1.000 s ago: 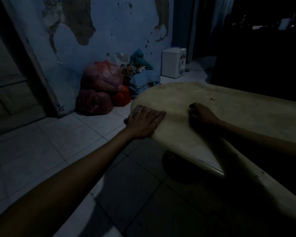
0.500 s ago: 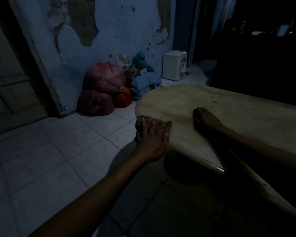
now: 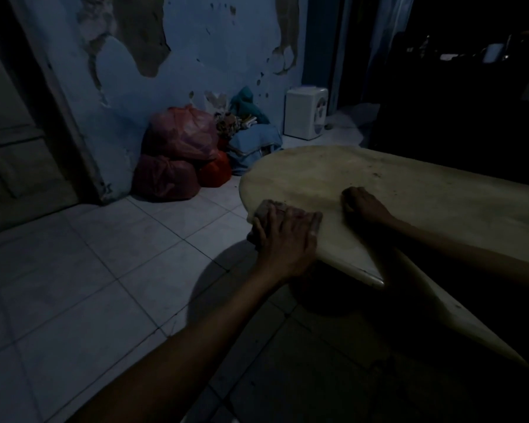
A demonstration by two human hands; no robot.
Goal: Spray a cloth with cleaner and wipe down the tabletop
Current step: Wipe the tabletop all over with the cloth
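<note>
A cloth [image 3: 269, 209] is pressed flat against the near rounded edge of the table [image 3: 409, 203] by the left hand [image 3: 284, 239], whose fingers are spread straight over it. A little further in, the right hand [image 3: 361, 206] is laid on the tabletop; it seems loosely curled, but its grip cannot be told in the dim light. Beyond the table, red bags [image 3: 177, 154] are piled against the peeling wall [image 3: 202, 56], beside a white appliance [image 3: 306, 112]

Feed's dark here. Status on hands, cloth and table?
Left hand flat on cloth at table edge. Right hand resting on tabletop, fingers curled, grip unclear. No sprayer in view; nothing blocking.
</note>
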